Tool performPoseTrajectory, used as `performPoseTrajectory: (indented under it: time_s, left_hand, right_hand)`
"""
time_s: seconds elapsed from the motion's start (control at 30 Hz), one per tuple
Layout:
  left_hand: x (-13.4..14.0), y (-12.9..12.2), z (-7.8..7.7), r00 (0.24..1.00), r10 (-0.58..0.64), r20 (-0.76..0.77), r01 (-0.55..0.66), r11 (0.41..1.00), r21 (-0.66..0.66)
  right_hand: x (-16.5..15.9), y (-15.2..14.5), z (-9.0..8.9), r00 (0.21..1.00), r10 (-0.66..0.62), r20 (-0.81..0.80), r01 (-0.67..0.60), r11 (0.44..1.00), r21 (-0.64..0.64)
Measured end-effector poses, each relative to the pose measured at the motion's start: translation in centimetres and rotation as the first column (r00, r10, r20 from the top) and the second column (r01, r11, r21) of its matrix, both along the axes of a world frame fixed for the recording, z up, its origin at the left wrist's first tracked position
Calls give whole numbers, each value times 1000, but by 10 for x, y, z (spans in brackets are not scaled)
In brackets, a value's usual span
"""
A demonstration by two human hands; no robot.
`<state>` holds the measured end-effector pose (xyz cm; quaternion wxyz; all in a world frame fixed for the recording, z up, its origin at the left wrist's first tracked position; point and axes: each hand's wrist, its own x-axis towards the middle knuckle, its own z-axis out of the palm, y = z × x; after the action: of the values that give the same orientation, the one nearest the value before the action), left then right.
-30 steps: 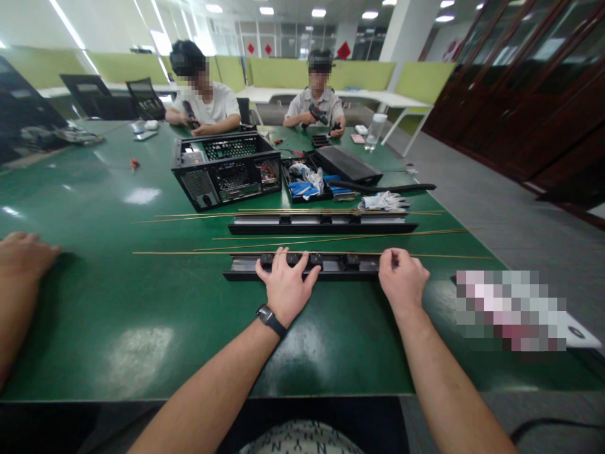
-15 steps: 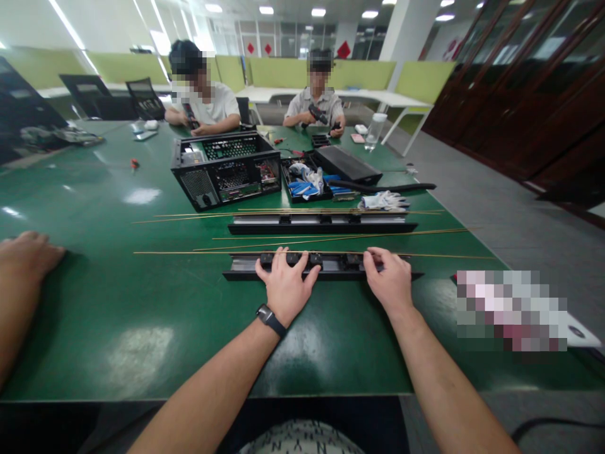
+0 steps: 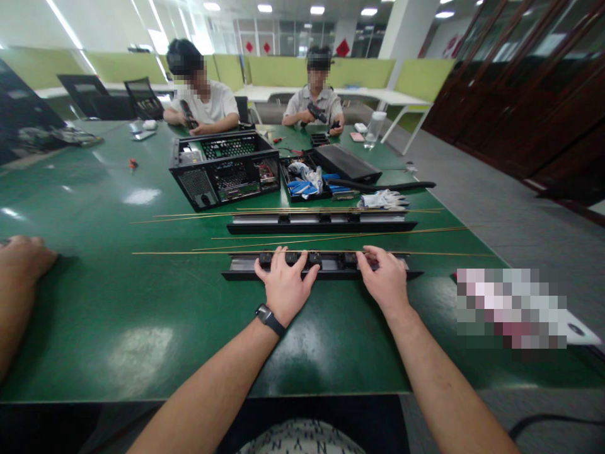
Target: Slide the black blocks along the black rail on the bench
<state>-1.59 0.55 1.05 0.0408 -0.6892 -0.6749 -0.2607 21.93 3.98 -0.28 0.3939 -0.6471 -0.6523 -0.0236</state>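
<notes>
My left hand (image 3: 284, 280) rests with its fingers spread over several small black blocks (image 3: 316, 258) in the near black-and-silver rail (image 3: 241, 267). Toward the rail's right end, my right hand (image 3: 385, 277) has its fingers curled against the right side of another black block (image 3: 348, 259). Its fingertips are partly hidden. A thin brass-coloured rod (image 3: 179, 253) runs lengthwise along the rail's far side, passing by both hands.
A second rail (image 3: 321, 227) lies beyond, with more thin rods about it. Farther back are an open computer case (image 3: 224, 170), a tray of gloves (image 3: 302, 180) and a glass bottle (image 3: 375, 130). Two people sit opposite; another person's hand (image 3: 31, 258) rests at left.
My right hand has slid slightly left along the rail, and the block at its fingertips has shifted left with it. My left hand stays in place on the other blocks.
</notes>
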Motion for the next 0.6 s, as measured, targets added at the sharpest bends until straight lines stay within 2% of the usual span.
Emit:
performPoseTrajectory:
  time_s: [0.33, 0.6]
  left_hand:
    - [0, 0, 0, 1000, 2, 11, -2, 1000, 4]
    - [-1, 0, -1, 1000, -3, 0, 3, 1000, 15]
  right_hand:
    - [-7, -5, 2, 998, 60, 16, -61, 998, 7]
    - [-10, -6, -1, 998, 63, 33, -63, 998, 9]
